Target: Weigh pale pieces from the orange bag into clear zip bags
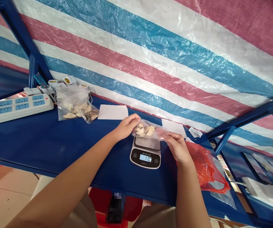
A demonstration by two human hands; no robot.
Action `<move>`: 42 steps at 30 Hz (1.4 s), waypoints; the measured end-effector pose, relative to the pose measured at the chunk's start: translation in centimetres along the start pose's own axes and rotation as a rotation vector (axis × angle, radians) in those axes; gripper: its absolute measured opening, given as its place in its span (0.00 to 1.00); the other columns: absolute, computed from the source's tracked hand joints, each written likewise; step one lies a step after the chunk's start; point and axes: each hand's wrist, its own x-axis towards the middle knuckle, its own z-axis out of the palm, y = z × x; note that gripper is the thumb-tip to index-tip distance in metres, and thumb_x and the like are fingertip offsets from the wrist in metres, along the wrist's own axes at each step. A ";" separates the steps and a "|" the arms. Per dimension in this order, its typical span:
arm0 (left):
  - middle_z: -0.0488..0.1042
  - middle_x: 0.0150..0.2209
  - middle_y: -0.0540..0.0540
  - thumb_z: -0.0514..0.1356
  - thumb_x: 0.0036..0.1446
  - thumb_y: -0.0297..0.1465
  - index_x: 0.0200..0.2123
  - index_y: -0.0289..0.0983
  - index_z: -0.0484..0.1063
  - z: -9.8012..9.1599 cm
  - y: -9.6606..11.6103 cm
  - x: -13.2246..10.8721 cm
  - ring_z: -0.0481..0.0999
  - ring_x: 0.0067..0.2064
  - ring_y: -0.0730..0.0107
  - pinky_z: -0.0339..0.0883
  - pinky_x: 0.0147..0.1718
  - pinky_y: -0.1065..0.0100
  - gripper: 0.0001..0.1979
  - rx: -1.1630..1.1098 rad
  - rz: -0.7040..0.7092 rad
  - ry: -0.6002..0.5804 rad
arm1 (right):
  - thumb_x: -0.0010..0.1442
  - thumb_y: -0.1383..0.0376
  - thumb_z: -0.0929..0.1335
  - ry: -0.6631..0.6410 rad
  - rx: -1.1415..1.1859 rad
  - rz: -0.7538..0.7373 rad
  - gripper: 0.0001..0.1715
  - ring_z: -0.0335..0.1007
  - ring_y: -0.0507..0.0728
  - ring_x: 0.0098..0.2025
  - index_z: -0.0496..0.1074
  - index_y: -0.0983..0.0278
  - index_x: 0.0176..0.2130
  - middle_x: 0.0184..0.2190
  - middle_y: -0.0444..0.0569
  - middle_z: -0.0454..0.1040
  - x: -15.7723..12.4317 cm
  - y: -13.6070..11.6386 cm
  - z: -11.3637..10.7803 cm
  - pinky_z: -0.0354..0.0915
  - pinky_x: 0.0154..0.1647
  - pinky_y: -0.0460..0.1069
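At upper left, a power strip [17,109] lies beside a clear bag of dumplings [76,109] on the blue table [55,148]. At centre, the left hand [126,126] and right hand [176,147] pinch opposite ends of a small clear bag of dumplings [146,129] — gripped firmly, just above a kitchen scale [146,155]. A red plastic bag [205,167] lies at right.

We look down on a blue bench [55,148], its top running beneath the left hand's fingers [132,119]. Just below the fingers stands a kitchen scale [145,153] reading 110. To their left lie a white paper sheet [113,112], a clear bag of dumplings [75,109] and, farther off, a power strip [15,109]. To their right lie a second paper sheet [173,127] and a red plastic bag [204,167].
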 end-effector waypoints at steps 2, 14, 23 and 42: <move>0.62 0.24 0.55 0.57 0.65 0.52 0.38 0.41 0.66 0.4 0.1 -0.1 0.67 0.23 0.73 0.66 0.22 0.71 0.20 -0.018 0.009 0.023 | 0.53 0.60 0.77 -0.009 0.055 0.031 0.03 0.77 0.59 0.41 0.85 0.55 0.31 0.33 0.44 0.83 0.0 0.0 0.3 0.70 0.52 0.55; 0.67 0.25 0.54 0.59 0.63 0.49 0.35 0.39 0.68 2.5 -0.4 -0.2 0.63 0.24 0.76 0.61 0.24 0.71 0.19 0.018 0.085 0.236 | 0.50 0.57 0.81 -0.093 0.139 0.065 0.24 0.76 0.61 0.52 0.83 0.53 0.48 0.53 0.46 0.80 -0.1 -0.2 3.7 0.74 0.47 0.51; 0.67 0.25 0.53 0.62 0.59 0.50 0.33 0.39 0.68 2.0 -0.6 0.5 0.64 0.24 0.75 0.59 0.23 0.71 0.20 -0.097 0.012 0.333 | 0.47 0.56 0.82 0.133 0.170 0.060 0.20 0.76 0.57 0.39 0.82 0.58 0.40 0.39 0.47 0.82 0.4 0.1 3.3 0.75 0.37 0.51; 0.62 0.23 0.52 0.60 0.62 0.50 0.27 0.38 0.64 -1.6 3.4 -0.2 0.60 0.25 0.74 0.56 0.25 0.70 0.22 0.175 0.144 0.382 | 0.42 0.63 0.68 0.090 0.349 0.283 0.10 0.63 0.54 0.26 0.76 0.61 0.28 0.29 0.47 0.70 0.9 -0.1 1.3 0.57 0.21 0.47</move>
